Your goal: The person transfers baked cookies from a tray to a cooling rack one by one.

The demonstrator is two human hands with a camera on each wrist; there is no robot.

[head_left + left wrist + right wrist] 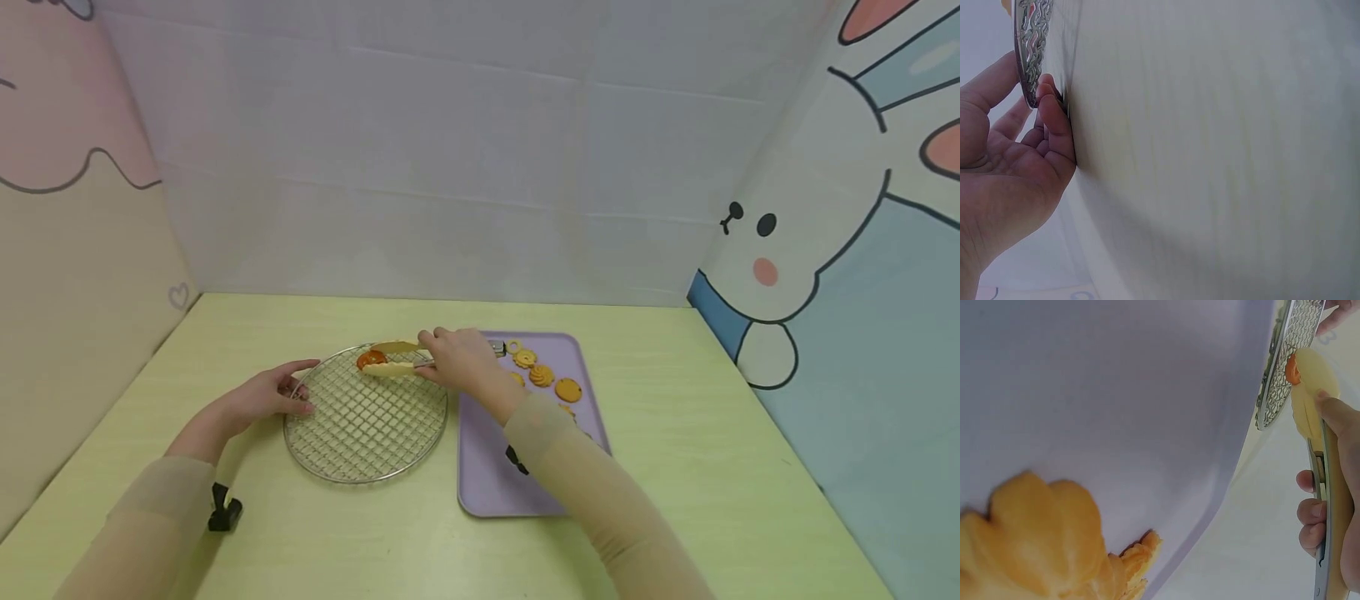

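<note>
Gripping the tongs [393, 369] in the right hand [465, 362], fingers curled round the handles. Pointing them leftward over the rack [366, 433], long axis nearly parallel to the far edge of the desk [322, 533]. Bracketing the orange piece [371, 359] between the tips, just inside the rack's far rim; cannot tell a firm pinch from a light touch. Placed directly left of the right fingers, and about as near to the left hand [262, 396]. Pinching the rack's left rim with that left hand, thumb to one side, fingers curled round the other.

For room, bare mesh from the piece to the rack's near rim. Between the rack's right rim and the left edge of the tray [495, 475], only a narrow strip of desk. Biscuits [541, 376] toward the tray's far and right edges, partly hidden by the right forearm [592, 483]; bare tray at the near left corner. Beyond the tray's right edge, open desk.
</note>
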